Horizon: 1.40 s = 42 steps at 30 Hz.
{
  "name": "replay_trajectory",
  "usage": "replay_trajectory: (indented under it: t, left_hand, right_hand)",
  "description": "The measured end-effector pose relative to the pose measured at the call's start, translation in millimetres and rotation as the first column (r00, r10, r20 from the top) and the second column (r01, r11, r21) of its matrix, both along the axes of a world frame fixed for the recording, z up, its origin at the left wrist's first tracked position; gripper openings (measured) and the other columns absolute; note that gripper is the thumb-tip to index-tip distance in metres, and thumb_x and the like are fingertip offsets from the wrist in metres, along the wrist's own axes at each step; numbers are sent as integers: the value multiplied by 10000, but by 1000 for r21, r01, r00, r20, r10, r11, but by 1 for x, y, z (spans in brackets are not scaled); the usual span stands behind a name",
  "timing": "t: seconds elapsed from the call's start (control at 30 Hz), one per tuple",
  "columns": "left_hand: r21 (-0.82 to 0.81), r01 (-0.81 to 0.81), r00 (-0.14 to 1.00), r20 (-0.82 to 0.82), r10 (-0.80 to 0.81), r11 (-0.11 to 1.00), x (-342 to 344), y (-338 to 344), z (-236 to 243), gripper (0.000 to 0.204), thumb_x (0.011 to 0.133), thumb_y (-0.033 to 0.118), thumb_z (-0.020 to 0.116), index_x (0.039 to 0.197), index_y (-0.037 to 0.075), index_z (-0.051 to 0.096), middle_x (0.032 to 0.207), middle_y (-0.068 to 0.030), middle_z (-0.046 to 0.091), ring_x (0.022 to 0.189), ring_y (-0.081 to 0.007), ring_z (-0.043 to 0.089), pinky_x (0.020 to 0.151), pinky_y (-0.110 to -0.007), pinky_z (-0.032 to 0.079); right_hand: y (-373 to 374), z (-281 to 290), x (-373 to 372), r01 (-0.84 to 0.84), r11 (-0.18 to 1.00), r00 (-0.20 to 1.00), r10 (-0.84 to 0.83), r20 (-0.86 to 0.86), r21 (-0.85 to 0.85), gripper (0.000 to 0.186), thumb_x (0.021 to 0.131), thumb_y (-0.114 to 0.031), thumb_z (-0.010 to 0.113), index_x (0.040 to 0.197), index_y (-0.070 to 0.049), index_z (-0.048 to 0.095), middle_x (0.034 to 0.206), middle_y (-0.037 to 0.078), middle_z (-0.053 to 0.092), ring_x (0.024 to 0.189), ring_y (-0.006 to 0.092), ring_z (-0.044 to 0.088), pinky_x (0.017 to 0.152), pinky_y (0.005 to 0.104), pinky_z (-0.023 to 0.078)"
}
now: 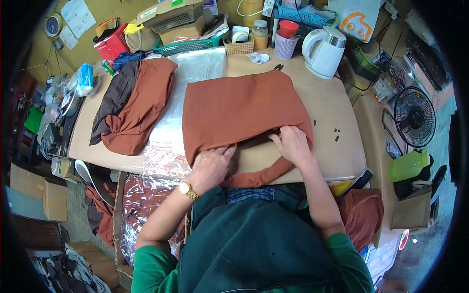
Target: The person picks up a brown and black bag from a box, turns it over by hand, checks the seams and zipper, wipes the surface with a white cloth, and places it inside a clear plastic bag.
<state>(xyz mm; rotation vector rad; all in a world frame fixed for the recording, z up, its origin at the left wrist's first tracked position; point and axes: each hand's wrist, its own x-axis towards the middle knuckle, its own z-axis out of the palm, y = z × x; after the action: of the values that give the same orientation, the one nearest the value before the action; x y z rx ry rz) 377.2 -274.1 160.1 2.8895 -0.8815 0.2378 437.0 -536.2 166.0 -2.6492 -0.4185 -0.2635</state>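
I see the rust-brown garment [244, 97] on the tabletop [337, 158], its broad panel [215, 117] just beyond the fingers [227, 152], longest crosswise, the left hand [210, 167] and right hand [293, 145] both touching its near edge, whether clamped I can't tell.

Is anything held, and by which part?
The brown garment, apparently by its main panel's near edge, in the right hand; the left hand touches it, grip unclear.

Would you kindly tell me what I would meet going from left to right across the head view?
Round wall clock → brown-and-rust cloth → clear plastic film → rust garment, touched by left hand and right hand → white kettle → black fan.
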Motion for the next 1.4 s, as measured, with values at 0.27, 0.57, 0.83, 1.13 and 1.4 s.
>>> replay_trajectory:
  t: [0.27, 0.57, 0.83, 1.13, 1.4]
  left_hand:
    - [-384, 44, 997, 80, -14, 922, -16, -3, 23, 438, 767, 85, 747, 1177, 50, 597, 1019, -146, 616, 936, -340, 619, 804, -422, 509]
    - [-401, -300, 953, -160, 256, 866, -16, 15, -30, 351, 751, 75, 760, 1037, 58, 557, 955, -155, 540, 841, -342, 590, 711, -436, 489]
    - [-402, -381, 919, -67, 388, 833, -21, 19, -19, 169, 777, 78, 743, 864, 42, 603, 827, -131, 562, 776, -344, 576, 699, -437, 464]
    - [-611, -304, 952, -177, 248, 731, -31, -14, 11, 147, 810, 38, 727, 814, 12, 583, 755, -137, 569, 675, -314, 590, 607, -404, 466]
    - [-664, -323, 946, -197, 258, 675, -37, -13, 1, 143, 818, 52, 736, 837, 11, 601, 748, -119, 564, 659, -289, 585, 603, -370, 469]
  right_hand:
    - [-39, -24, 13, -202, 979, 979, 201, -35, -1, 135, 837, -137, 676, 894, -15, 687, 828, 194, 681, 781, 402, 654, 730, 494, 521]
    - [69, -38, -58, -341, 865, 925, 378, -33, 367, 200, 860, -95, 642, 1034, 1, 664, 957, 173, 667, 841, 367, 651, 759, 458, 524]
    - [74, -43, -54, -294, 873, 897, 393, -204, 390, 324, 860, -173, 667, 1134, -21, 581, 966, 199, 667, 876, 387, 660, 763, 499, 510]
    - [85, -51, -61, -128, 608, 877, 438, -197, 784, 340, 806, -126, 755, 1068, 2, 580, 877, 146, 675, 685, 305, 666, 613, 394, 534]
    - [85, -35, -65, -216, 770, 889, 409, -204, 600, 244, 826, -97, 687, 1008, 11, 565, 907, 192, 626, 881, 408, 619, 728, 451, 497]
